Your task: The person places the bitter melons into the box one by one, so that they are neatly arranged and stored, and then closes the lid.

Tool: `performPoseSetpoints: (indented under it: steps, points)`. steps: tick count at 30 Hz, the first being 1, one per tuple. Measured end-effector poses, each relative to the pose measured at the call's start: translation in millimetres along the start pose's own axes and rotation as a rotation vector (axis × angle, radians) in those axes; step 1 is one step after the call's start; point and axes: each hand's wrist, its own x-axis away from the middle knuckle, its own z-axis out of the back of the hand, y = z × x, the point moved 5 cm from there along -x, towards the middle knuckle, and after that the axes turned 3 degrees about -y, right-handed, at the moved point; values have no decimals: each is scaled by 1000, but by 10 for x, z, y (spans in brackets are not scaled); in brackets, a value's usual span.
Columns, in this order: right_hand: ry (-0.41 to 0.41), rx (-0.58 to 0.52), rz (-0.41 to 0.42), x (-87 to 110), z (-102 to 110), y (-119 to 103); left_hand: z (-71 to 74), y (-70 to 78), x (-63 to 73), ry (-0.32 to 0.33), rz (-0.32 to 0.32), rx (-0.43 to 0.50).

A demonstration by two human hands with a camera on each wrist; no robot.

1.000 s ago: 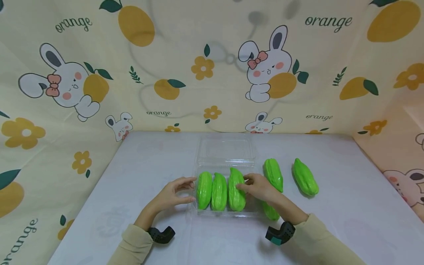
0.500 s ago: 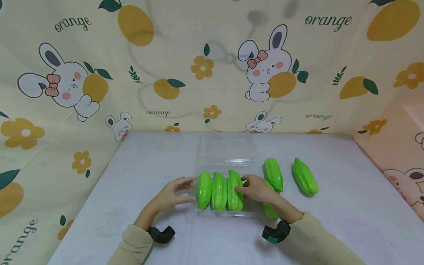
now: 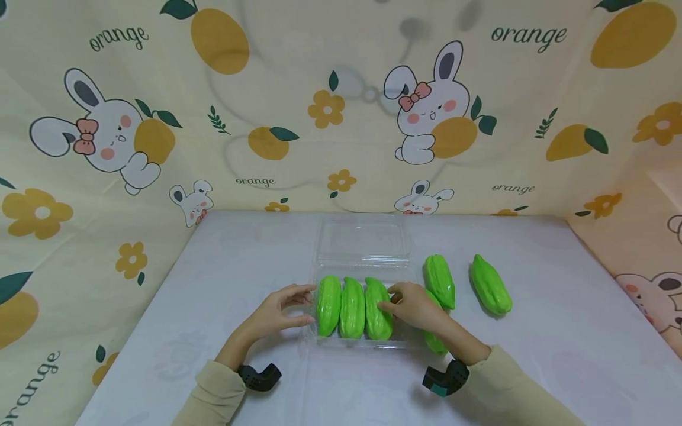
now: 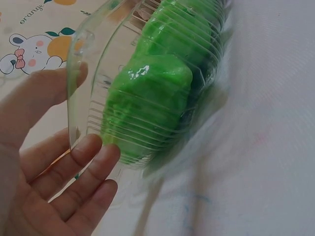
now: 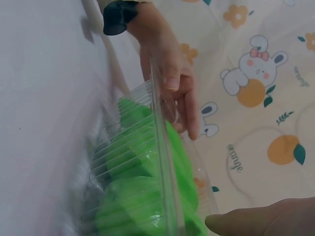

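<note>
A clear plastic clamshell box [image 3: 362, 344] lies with its lid folded back. Side by side in it are three glossy green ribbed fruits, the left one [image 3: 328, 306], the middle one [image 3: 352, 309] and the right one [image 3: 375, 322]. My right hand [image 3: 415, 305] holds the right fruit, thumb on its upper face and fingers at its right side; the thumb [image 5: 261, 219] touches it in the right wrist view. My left hand [image 3: 277, 310] rests its spread, gently bent fingers at the box's left rim. Through the box wall, green fruit [image 4: 147, 103] shows in the left wrist view.
Right of the box lie more green fruits: one at the back [image 3: 440, 281], one farther right [image 3: 491, 285], and one partly hidden under the right forearm [image 3: 434, 340]. The raised lid [image 3: 364, 239] extends toward the printed backdrop [image 3: 298, 106].
My right hand has shifted slightly left with the third fruit, which now lies lower and closer to the middle one. The left hand has stayed at the box's rim.
</note>
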Motion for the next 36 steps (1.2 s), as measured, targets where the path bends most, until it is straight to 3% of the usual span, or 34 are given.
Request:
performPoseSetpoints:
  steps: [6,14,23,36]
  points:
    - [25,-61,19,100,74,9,-6,-11,-4,0,1,1]
    - [32,-202,107,151,169,51,-7,-32,4,4,-3,-8]
    - [13,-360,95,228,270,121,-1,-27,2,3,1,-2]
    - [40,-390,18,332,402,264,2,3,8,5,-3,2]
